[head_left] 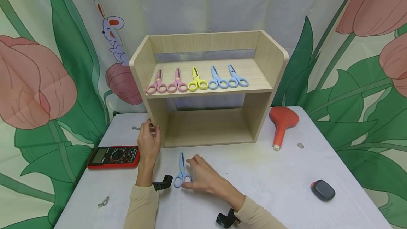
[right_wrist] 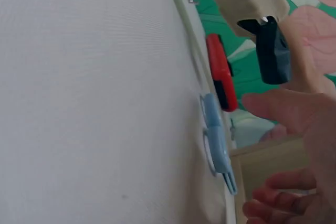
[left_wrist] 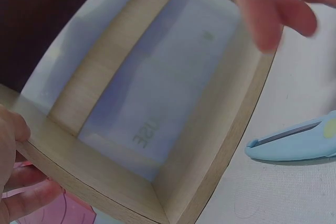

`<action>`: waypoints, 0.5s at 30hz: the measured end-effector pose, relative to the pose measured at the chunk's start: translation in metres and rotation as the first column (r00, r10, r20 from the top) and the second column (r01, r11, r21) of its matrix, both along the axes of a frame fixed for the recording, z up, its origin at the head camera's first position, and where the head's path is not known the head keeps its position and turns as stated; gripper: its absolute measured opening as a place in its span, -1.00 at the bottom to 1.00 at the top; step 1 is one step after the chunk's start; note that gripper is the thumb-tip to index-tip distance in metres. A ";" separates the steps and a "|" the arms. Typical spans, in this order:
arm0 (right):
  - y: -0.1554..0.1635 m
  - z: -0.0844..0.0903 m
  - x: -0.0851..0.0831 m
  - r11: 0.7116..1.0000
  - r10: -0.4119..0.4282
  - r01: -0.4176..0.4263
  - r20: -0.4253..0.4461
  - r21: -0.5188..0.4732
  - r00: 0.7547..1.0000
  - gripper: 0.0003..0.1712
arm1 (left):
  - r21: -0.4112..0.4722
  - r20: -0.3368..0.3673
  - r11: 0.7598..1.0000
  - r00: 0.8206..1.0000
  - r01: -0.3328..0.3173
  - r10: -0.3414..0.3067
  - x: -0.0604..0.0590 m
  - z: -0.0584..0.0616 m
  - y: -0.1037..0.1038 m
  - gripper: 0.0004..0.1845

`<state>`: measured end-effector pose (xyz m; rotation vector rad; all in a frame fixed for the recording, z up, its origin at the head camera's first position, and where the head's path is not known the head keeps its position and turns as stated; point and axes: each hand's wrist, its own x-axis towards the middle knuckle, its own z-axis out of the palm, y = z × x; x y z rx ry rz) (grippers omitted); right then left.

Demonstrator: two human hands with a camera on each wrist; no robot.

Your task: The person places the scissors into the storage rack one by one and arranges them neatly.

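My left hand (head_left: 149,143) grips the front edge of the left side panel of a two-level wooden shelf (head_left: 211,145). In the left wrist view its fingers (left_wrist: 32,199) wrap around the panel's edge. Blue scissors (head_left: 182,170) lie on the white table in front of the shelf, blades pointing toward it. Beside them on the right is my right hand (head_left: 205,176), its thumb and fingers spread apart. The right wrist view shows a gap between this hand (right_wrist: 307,114) and the scissors (right_wrist: 214,136). Pink scissors (head_left: 177,80), yellow scissors (head_left: 196,80) and other blue scissors (head_left: 217,79) stand in a row on the upper level.
A red multimeter (head_left: 113,157) lies left of my left hand, with a metal bolt (head_left: 135,128) behind it. To the shelf's right are a red paddle-shaped object (head_left: 282,123), a coin-like disc (head_left: 300,145) and a dark rounded gadget (head_left: 323,190). A small metal piece (head_left: 103,202) sits front left.
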<state>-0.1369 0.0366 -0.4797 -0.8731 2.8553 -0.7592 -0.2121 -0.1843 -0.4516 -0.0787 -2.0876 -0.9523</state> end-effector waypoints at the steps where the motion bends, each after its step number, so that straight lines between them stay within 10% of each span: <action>1: -0.002 -0.002 0.001 1.000 0.001 -0.001 -0.001 0.013 1.000 -0.06 | 0.000 0.002 1.000 1.000 0.001 -0.001 0.000 0.000 0.000 -0.63; 15: -0.002 -0.016 0.001 0.997 0.028 -0.021 -0.104 0.068 0.994 -0.57 | 0.006 0.031 1.000 1.000 -0.001 0.000 0.001 0.002 0.001 -0.61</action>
